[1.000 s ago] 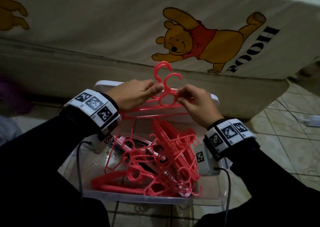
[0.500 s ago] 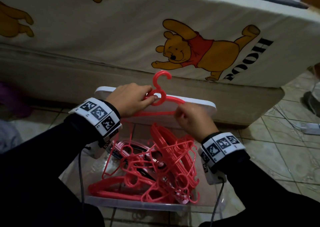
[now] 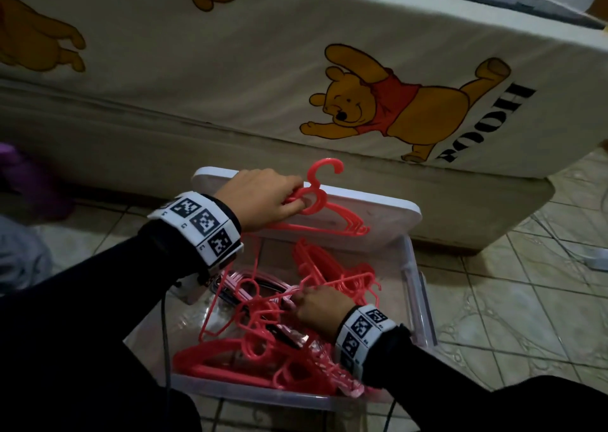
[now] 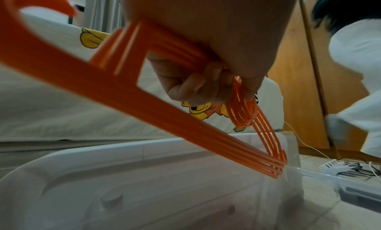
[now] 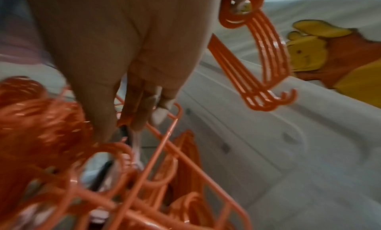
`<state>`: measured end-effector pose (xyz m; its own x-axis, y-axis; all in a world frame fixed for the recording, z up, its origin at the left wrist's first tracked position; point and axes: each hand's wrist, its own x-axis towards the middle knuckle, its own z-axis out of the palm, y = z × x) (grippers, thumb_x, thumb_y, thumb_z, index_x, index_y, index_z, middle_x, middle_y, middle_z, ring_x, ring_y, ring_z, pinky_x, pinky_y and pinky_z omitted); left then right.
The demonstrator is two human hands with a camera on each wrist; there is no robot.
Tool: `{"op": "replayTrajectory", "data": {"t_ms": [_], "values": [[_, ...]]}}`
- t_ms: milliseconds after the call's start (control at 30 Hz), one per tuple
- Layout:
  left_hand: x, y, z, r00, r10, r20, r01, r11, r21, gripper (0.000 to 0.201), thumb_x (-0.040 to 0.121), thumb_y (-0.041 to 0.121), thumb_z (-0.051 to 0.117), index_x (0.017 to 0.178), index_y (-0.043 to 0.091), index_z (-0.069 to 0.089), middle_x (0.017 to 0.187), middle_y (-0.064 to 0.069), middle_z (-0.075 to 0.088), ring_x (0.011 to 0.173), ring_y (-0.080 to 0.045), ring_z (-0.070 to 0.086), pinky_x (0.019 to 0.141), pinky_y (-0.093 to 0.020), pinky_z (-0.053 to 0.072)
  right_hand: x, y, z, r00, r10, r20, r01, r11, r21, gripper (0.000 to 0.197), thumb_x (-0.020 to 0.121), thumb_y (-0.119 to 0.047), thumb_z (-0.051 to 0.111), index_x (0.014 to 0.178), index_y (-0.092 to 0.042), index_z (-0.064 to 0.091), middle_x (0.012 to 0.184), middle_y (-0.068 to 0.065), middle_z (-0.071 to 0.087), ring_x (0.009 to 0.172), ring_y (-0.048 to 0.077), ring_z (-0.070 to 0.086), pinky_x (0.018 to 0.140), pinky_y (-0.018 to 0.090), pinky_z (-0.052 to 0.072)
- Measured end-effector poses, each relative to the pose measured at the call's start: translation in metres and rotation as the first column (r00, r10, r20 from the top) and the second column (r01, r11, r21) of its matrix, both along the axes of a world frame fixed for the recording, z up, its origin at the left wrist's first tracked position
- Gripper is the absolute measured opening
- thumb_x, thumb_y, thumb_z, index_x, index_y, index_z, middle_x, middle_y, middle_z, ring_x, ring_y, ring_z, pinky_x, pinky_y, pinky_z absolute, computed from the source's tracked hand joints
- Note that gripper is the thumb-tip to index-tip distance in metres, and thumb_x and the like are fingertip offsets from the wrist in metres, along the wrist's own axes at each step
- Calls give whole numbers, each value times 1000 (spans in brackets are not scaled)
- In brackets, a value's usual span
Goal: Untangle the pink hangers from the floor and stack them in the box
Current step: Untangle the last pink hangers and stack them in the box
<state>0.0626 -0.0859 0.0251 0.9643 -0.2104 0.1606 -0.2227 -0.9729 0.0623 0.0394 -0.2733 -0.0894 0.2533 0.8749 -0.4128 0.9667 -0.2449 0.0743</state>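
Over a clear plastic box on a tiled floor, a person sorts pink hangers.

Left hand, fingers curled, grips an aligned bunch of hangers near their hooks, above the box's far edge. Right hand reaches into the tangled hangers filling the box, fingers extended together among the bars; whether they pinch one cannot be told. A white lid leans against a cartoon-bear bedsheet behind. A power strip lies on the tiles.
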Motion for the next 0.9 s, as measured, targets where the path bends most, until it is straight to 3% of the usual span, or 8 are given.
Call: {"op": "replayTrajectory", "data": {"t_ms": [100,200,300,467,567,700,800,900], "values": [[0,1,0,1000,2,6,-2,1000,-17,36,95,53,39,98,21,54,66,8,45,64,-20,48,55,-30,29,15,-1,11,996,-76,-40,76,997,-7,33,96,-14,40,124,-5,57,115,19,56,108,36,52,84,46,46],[0,2,2,1000,1,8,0,999,-44,35,94,54,38,95,22,52,65,9,45,66,-22,53,56,-31,31,25,-5,26,989,-151,-7,151,988,21,31,93,-15,44,114,-1,63,114,18,56,108,35,52,83,44,44],[0,2,3,1000,19,21,-17,998,-53,39,94,54,38,102,22,57,72,6,54,67,-19,52,56,-30,30,34,-10,48,976,-216,10,213,968,132,33,92,-12,46,119,4,56,117,18,55,107,32,53,82,41,46],[0,1,7,996,72,57,-65,992,-113,35,94,53,41,106,25,57,79,3,59,75,-23,58,59,-31,33,39,-20,96,965,-261,29,243,928,284,23,93,-25,49,108,-13,63,105,8,54,102,26,54,70,33,42],[0,1,10,990,110,91,-95,982,-161,32,93,52,44,104,25,57,84,0,63,81,-27,60,61,-32,33,41,-31,120,949,-317,-3,294,878,377,20,92,-27,53,106,-18,64,107,4,57,101,23,56,75,34,50],[-1,2,11,991,115,62,-99,971,-219,24,92,51,47,100,29,56,72,11,51,70,-17,50,61,-30,30,46,-45,130,919,-393,17,349,836,424,17,90,-30,57,101,-20,65,104,1,58,92,21,59,68,31,48],[-1,1,10,997,77,-13,-78,965,-250,19,93,52,47,91,34,50,67,16,47,67,-15,49,56,-30,29,46,-46,115,905,-422,-60,416,845,337,17,91,-26,54,107,-21,60,106,1,60,95,22,60,72,30,46],[-1,-1,9,996,57,-67,-70,974,-216,21,94,52,44,90,32,48,67,14,47,65,-15,49,55,-30,30,42,-46,97,838,-450,-309,528,812,249,36,87,-16,58,121,-25,52,105,-3,63,91,16,60,73,25,42]]}}
